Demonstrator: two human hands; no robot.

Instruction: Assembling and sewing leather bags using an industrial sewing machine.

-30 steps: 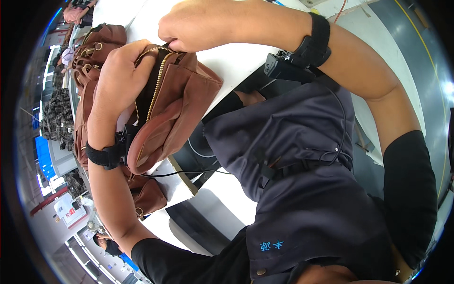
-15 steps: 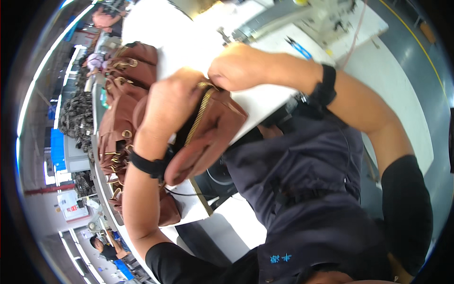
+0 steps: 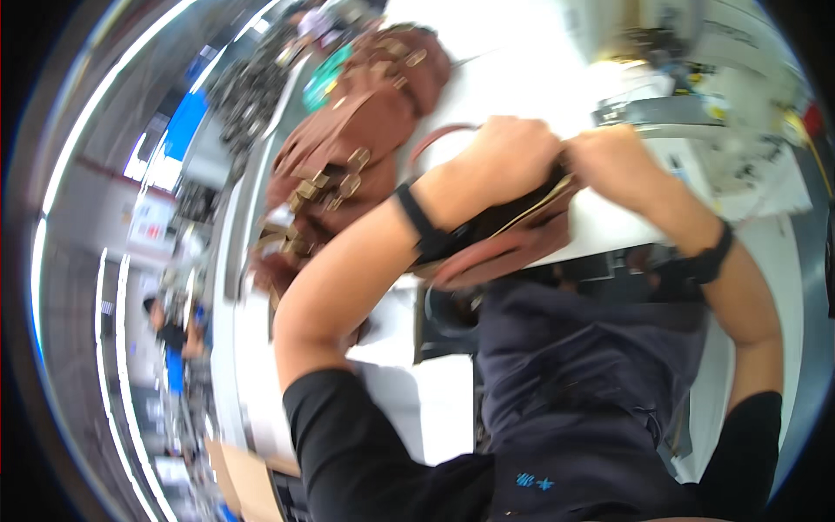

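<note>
Brown zip-top handbag (image 3: 544, 230) sits in front of me at the near edge of the white worktable (image 3: 513, 52), between the apron (image 3: 591, 365) and the tabletop, its mouth partly open and running at a slant. My left hand (image 3: 513, 165) lies across the opening with the fingers curled in over the rim; my right hand (image 3: 617, 170) is clenched on the bag's far-right corner, where the gold zipper (image 3: 532, 209) ends. The two fists nearly meet there. Motion blur smears the fingertips, so I can't say for sure whether they pinch the tape, the leather-like edge or both.

One rolled handle (image 3: 491, 261) droops on the side toward me; the other handle (image 3: 439, 132) arches up beyond my left wrist strap (image 3: 417, 213). Just left, more brown bags (image 3: 374, 130) with gold hardware crowd the table, and a blurred machine (image 3: 661, 113) stands beyond my right hand.

I judge this shell light, soft and quick to fold, not fragile, with the metal teeth its stiffest line. I'd favour a hold on the firm corner at the zipper's end plus the opposite rim, since the slack panels would buckle and the handles would swing.
</note>
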